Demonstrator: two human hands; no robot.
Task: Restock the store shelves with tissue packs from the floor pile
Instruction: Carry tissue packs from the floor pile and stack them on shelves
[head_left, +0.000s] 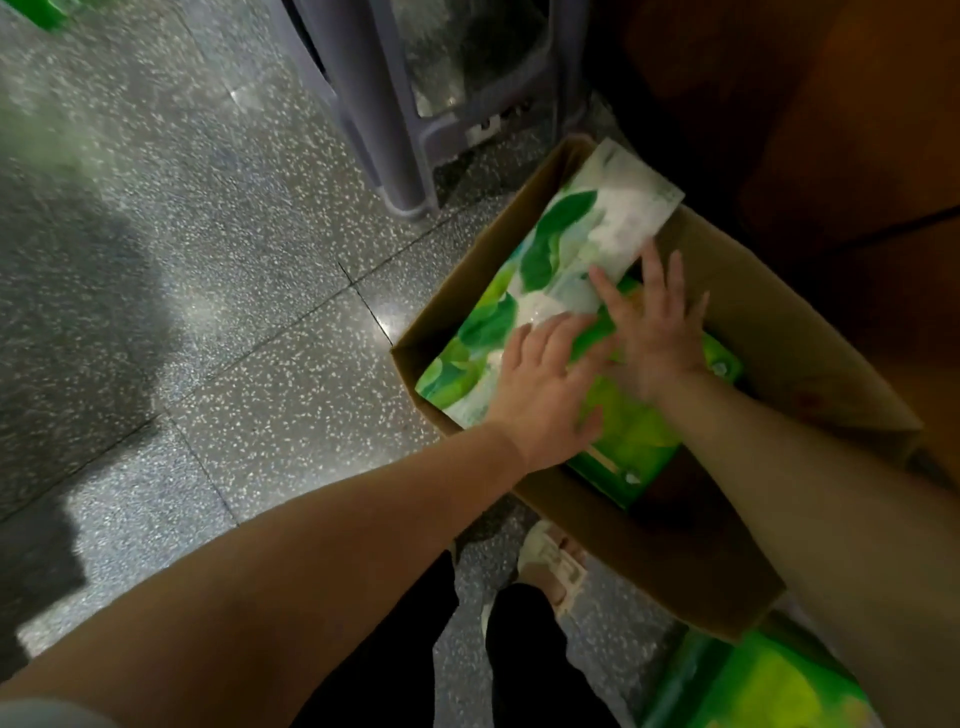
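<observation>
The tissue pack (550, 270) lies slanted in the open cardboard box (810, 364), which stands on the speckled floor (218, 312) at 3 o'clock in the view. The pack's far end rises toward 12 o'clock above the box rim. It rests on greener packs (634, 441) deeper in the box.

The left hand (545, 384) lies flat on the near end of the pack, fingers spread and straight. The right hand (654, 332) reaches over the far edge, fingers apart; neither hand grips yet.

Handling, as a judgement: light, soft and compressible, with slick film wrap. Take hold at the two long edges, palms opposed. Avoid pinching the film alone; it may tear or slip.
</observation>
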